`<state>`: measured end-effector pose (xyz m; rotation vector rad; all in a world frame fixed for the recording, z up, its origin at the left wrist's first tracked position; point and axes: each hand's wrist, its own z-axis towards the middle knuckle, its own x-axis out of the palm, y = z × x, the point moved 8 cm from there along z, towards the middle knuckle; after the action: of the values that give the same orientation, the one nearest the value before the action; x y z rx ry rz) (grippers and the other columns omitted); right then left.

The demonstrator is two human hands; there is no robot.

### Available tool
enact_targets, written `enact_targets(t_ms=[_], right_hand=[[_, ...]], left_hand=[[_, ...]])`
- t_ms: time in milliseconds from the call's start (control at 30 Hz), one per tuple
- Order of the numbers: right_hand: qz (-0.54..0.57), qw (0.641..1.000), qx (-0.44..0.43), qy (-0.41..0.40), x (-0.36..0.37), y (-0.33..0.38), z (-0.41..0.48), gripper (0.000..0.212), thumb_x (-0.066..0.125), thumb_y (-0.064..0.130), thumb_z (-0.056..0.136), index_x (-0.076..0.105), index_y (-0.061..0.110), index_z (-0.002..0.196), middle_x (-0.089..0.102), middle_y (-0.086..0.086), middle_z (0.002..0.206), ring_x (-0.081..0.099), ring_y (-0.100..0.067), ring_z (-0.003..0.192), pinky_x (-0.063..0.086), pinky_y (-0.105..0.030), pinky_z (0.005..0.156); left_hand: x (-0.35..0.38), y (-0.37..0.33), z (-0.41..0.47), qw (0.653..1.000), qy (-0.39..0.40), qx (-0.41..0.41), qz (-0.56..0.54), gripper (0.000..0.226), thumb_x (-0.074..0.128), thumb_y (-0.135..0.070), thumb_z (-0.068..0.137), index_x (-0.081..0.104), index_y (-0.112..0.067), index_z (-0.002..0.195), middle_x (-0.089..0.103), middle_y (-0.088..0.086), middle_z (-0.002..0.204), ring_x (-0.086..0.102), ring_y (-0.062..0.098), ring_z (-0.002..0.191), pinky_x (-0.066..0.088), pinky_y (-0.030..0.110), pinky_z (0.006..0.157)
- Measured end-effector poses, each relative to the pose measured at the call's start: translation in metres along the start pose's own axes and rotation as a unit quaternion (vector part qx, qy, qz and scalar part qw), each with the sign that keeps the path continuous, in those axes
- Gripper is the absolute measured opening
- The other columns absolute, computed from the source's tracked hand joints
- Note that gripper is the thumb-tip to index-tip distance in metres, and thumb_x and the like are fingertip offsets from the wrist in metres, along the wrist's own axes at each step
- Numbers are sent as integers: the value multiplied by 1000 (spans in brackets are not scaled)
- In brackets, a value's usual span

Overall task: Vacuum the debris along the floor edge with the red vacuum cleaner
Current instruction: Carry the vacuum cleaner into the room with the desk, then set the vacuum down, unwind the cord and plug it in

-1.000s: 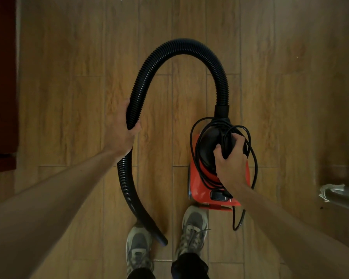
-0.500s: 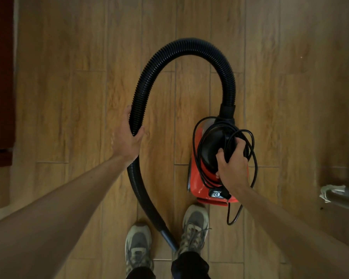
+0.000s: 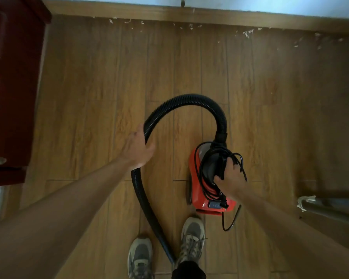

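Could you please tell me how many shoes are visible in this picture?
2. The left shoe stands at the bottom edge, left of the hose tip; the right shoe stands right of it, just below the vacuum. None appear hidden.

no text, brand, number or sign can be read anywhere in the view. the small grey panel (image 3: 214,204) at the rear of the red plastic vacuum cleaner body (image 3: 194,174) is too blurred to tell whether it bears any marking.
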<state>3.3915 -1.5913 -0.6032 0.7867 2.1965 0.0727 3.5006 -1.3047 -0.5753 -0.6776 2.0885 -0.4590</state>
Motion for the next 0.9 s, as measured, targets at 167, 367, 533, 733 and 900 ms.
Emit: enact_targets(t_ms=[167, 367, 533, 733, 900], right_hand=[[-51, 988, -127, -70, -77, 88, -42, 81, 57, 28, 96, 6, 9, 157, 39, -16, 145, 53, -29, 118, 51, -39, 93], [-116, 967, -171, -149, -209, 192, -105, 93, 63, 43, 90, 3, 21, 157, 39, -10, 145, 49, -30, 124, 49, -41, 96], [-165, 952, -168, -198, -332, 261, -186, 104, 66, 53, 86, -1, 21, 158, 31, -14, 155, 44, -33, 134, 45, -45, 103], [-212, 923, -168, -273, -464, 320, -306, 104, 64, 56, 87, -6, 20, 157, 38, -12, 144, 47, -32, 126, 48, -45, 95], [-227, 905, -167, -319, -539, 339, -398, 103, 60, 58, 88, -6, 20, 157, 37, -12, 145, 46, -32, 127, 47, -46, 95]], left_hand=[[-70, -49, -29, 990, 30, 47, 133, 87, 56, -45, 96, 1, -19, 159, 30, 18, 155, 34, 34, 141, 34, 47, 112], [-186, -135, -76, 969, 19, 104, 225, 93, 53, -49, 97, -6, -13, 159, 20, 22, 161, 26, 37, 146, 28, 53, 118], [-302, -223, -125, 950, -39, 166, 261, 94, 55, -53, 95, -3, -15, 159, 17, 18, 163, 23, 35, 149, 24, 53, 120], [-422, -322, -194, 923, -124, 218, 292, 91, 53, -58, 94, 4, -14, 158, 35, 19, 150, 41, 34, 134, 43, 45, 105], [-480, -392, -262, 890, -170, 268, 326, 91, 49, -60, 95, 3, -13, 158, 33, 18, 154, 41, 34, 136, 42, 47, 108]])
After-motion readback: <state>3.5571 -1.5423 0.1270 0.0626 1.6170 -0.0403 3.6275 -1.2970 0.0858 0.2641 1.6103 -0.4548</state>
